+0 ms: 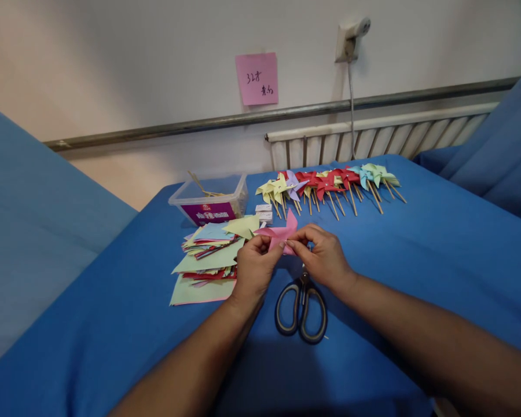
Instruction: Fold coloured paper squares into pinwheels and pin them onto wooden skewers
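A pink paper pinwheel (278, 233) is held up between my two hands over the middle of the table. My left hand (257, 263) pinches its left side and centre with thumb and fingers. From the right, my right hand (323, 255) closes its fingertips on the pinwheel near the centre. Whether a pin is between the fingers cannot be seen. Just below the hands lie scissors (301, 307) with black and grey handles, their blades partly hidden by my right hand. Stacks of coloured paper (206, 266) lie beside my left hand.
A clear plastic box (208, 200) with a purple label and wooden sticks stands at the back left. Two small white boxes (264, 214) sit beside it. Several finished pinwheels (327, 184) on sticks lie along the back of the blue-covered table (417, 278). Behind is a radiator (373, 133).
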Available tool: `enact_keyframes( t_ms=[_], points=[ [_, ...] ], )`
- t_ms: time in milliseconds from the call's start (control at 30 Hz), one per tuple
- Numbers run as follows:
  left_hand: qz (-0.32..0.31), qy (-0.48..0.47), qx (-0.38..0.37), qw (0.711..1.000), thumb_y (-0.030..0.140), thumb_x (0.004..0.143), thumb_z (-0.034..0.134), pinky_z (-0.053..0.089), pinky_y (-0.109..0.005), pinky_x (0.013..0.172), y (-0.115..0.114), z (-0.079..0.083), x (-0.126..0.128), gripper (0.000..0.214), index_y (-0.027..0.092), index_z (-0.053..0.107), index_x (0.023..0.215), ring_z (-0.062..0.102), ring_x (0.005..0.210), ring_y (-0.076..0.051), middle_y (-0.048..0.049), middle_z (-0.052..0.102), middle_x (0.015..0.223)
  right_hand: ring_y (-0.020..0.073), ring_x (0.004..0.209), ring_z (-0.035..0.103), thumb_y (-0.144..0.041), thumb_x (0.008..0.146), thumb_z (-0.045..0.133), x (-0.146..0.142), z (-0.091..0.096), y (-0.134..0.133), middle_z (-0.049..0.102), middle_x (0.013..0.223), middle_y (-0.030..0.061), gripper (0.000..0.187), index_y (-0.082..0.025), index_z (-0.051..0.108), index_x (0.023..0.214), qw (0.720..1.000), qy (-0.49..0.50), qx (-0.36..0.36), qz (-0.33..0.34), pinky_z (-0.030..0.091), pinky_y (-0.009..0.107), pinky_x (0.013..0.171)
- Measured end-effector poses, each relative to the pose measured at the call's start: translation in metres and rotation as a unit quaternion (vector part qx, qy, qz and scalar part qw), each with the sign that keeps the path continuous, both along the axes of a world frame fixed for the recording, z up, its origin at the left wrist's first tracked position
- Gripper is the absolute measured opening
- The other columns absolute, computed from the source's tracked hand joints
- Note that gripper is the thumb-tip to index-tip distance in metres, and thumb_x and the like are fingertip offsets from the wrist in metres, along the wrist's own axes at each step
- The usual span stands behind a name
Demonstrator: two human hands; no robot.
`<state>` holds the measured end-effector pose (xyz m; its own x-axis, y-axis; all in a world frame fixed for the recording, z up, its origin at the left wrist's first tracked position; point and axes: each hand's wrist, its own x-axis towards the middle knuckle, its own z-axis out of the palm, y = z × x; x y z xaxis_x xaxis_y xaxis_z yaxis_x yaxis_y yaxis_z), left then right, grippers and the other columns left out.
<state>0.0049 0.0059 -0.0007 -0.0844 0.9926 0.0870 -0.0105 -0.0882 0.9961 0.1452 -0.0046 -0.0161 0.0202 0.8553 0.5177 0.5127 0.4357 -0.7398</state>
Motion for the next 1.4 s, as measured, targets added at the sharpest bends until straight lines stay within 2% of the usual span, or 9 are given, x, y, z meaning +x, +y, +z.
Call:
enact_keyframes(
  t_ms=[167,300,667,833,900,1000,1067,1233,1400],
  points=[
    [-0.004,-0.022,-0.028,0.999,0.023,0.057,0.077,0.039,-0.021,0.055,0.001,-0.003,0.000,0.016,0.015,0.065,0.064,0.052,0.056,-0.010,0.0007,0.062,0.061,0.0141,0.071,0.058,-0.027,0.084,0.058,-0.001,0.000,0.001,0.064,0.075,0.0006,0.013,-0.020,0.063,0.074,1.000,0.025,-0.015,-0.005,0.044,0.026,0.068],
    [0.000,-0.015,-0.024,1.000,0.024,0.056,0.077,0.038,-0.021,0.054,0.002,-0.004,0.000,0.017,0.015,0.065,0.063,0.050,0.055,-0.010,0.0010,0.061,0.060,0.0134,0.068,0.058,-0.027,0.083,0.059,-0.002,-0.001,0.001,0.063,0.073,0.0001,0.013,-0.020,0.063,0.073,0.999,0.036,-0.014,-0.005,0.044,0.025,0.066],
    [0.009,0.126,0.054,0.990,0.029,0.067,0.070,0.038,-0.021,0.054,-0.004,0.004,-0.001,0.016,0.014,0.064,0.066,0.050,0.056,-0.010,0.0023,0.059,0.060,0.0137,0.068,0.059,-0.024,0.082,0.060,-0.002,-0.003,0.002,0.063,0.072,0.0003,0.009,-0.019,0.066,0.075,0.998,0.056,0.010,0.005,0.045,0.026,0.067],
    [-0.006,0.150,0.074,0.986,0.029,0.071,0.067,0.043,-0.023,0.060,-0.004,-0.001,-0.003,0.017,0.014,0.068,0.080,0.056,0.063,-0.013,-0.0010,0.065,0.070,0.0135,0.066,0.058,-0.022,0.080,0.061,-0.003,-0.003,0.002,0.062,0.071,-0.0006,0.008,-0.020,0.065,0.073,0.998,0.070,-0.002,0.009,0.045,0.027,0.066],
    [-0.001,0.163,0.084,0.983,0.028,0.072,0.066,0.044,-0.024,0.064,-0.004,-0.002,-0.004,0.018,0.015,0.069,0.085,0.058,0.067,-0.014,-0.0023,0.067,0.074,0.0142,0.071,0.059,-0.021,0.080,0.061,-0.003,-0.003,0.002,0.063,0.075,0.0003,0.007,-0.021,0.065,0.074,0.996,0.084,-0.008,0.012,0.046,0.028,0.069],
    [0.009,0.177,0.097,0.979,0.026,0.071,0.067,0.045,-0.025,0.066,-0.005,-0.002,-0.004,0.017,0.016,0.069,0.084,0.059,0.069,-0.015,-0.0028,0.068,0.076,0.0176,0.091,0.060,-0.023,0.076,0.064,-0.005,-0.003,0.003,0.063,0.093,0.0037,0.004,-0.021,0.066,0.073,0.993,0.121,-0.012,0.007,0.046,0.032,0.083],
    [0.008,0.177,0.103,0.979,0.026,0.071,0.067,0.045,-0.025,0.066,-0.004,-0.002,-0.004,0.015,0.016,0.069,0.083,0.060,0.069,-0.015,-0.0028,0.068,0.076,0.0187,0.094,0.060,-0.025,0.075,0.065,-0.006,-0.004,0.005,0.064,0.095,0.0046,0.006,-0.020,0.066,0.072,0.986,0.161,-0.036,0.024,0.045,0.033,0.087],
    [-0.009,0.155,0.083,0.984,0.028,0.072,0.067,0.047,-0.026,0.068,-0.002,-0.006,-0.006,0.017,0.016,0.069,0.085,0.062,0.071,-0.016,-0.0042,0.070,0.079,0.0136,0.065,0.058,-0.030,0.074,0.066,-0.008,-0.007,0.008,0.062,0.067,-0.0003,0.013,-0.018,0.060,0.071,0.940,0.290,-0.135,0.117,0.047,0.028,0.066],
    [-0.016,0.136,0.079,0.987,0.027,0.071,0.068,0.047,-0.026,0.067,-0.001,-0.008,-0.005,0.015,0.016,0.069,0.081,0.062,0.069,-0.015,-0.0034,0.069,0.076,0.0114,0.060,0.056,-0.029,0.069,0.070,-0.011,-0.006,0.008,0.061,0.064,-0.0020,0.017,-0.018,0.058,0.071,0.920,0.343,-0.147,0.121,0.046,0.026,0.060]
  ],
)
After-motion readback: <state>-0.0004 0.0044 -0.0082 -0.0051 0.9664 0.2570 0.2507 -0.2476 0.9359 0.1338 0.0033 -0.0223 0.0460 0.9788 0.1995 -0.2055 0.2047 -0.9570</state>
